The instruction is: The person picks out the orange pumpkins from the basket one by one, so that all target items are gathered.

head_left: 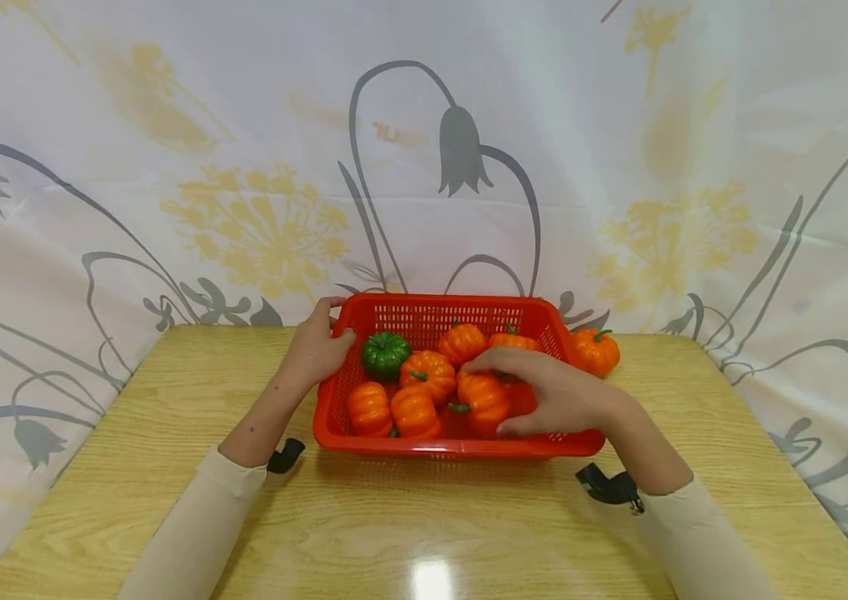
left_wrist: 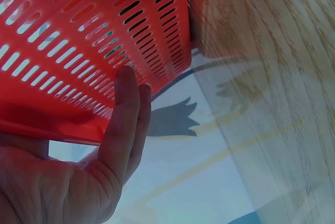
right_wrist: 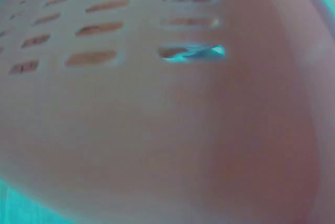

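A red plastic basket [head_left: 461, 447] with slotted walls stands on the table, holding several small orange pumpkins [head_left: 428, 377] and one green pumpkin [head_left: 386, 356]. My left hand [head_left: 318, 346] grips the basket's left rim, thumb over the edge; in the left wrist view its fingers [left_wrist: 124, 119] lie along the outside of the slotted wall. Reaching in over the right side, my right hand [head_left: 551, 392] holds an orange pumpkin [head_left: 485, 406] between fingers and thumb, its green stem pointing left. The right wrist view is filled by a blurred, close slotted basket wall [right_wrist: 136, 114].
Outside the basket, against its right end, sits another orange pumpkin [head_left: 596, 352]. The wooden table [head_left: 424, 517] ends at a flower-printed cloth [head_left: 424, 167] hanging behind it. Black mounts [head_left: 611, 486] stick out by both wrists.
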The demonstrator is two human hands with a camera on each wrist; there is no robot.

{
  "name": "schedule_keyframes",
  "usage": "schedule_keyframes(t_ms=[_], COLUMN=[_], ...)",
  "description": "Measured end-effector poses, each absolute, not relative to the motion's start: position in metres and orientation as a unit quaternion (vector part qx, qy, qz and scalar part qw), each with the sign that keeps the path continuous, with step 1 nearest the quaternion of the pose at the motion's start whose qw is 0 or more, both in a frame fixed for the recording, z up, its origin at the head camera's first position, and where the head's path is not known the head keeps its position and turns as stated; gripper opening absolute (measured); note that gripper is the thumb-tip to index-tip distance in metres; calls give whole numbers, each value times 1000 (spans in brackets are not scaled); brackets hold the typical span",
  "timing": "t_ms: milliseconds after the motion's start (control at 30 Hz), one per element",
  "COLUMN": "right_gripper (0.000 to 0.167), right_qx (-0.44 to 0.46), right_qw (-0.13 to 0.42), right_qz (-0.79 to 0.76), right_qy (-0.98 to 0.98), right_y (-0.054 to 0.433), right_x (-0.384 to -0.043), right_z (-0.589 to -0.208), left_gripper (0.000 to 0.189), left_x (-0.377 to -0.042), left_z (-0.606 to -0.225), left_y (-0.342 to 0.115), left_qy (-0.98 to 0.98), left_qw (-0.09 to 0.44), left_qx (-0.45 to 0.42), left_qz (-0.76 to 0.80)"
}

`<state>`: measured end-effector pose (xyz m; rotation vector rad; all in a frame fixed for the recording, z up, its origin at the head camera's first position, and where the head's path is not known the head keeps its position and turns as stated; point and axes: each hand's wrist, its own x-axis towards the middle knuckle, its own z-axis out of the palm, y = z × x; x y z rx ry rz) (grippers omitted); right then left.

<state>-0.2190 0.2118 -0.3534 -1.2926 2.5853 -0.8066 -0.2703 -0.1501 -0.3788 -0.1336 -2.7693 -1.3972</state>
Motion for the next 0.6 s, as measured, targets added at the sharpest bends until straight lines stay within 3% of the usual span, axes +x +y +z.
schedule_keyframes(t_ms=[600], right_gripper=[75], right_qx=[-424], right_qw=[-28], right_qz=[-311], right_qy=[850], right_y=[245], right_x=[-221], right_z=[-336], left_gripper=[59], left_x=[-271], left_z=[-379], left_y=[-152], left_qy=[-891], left_qw=[14], left_qx=[-49], left_qz=[-452])
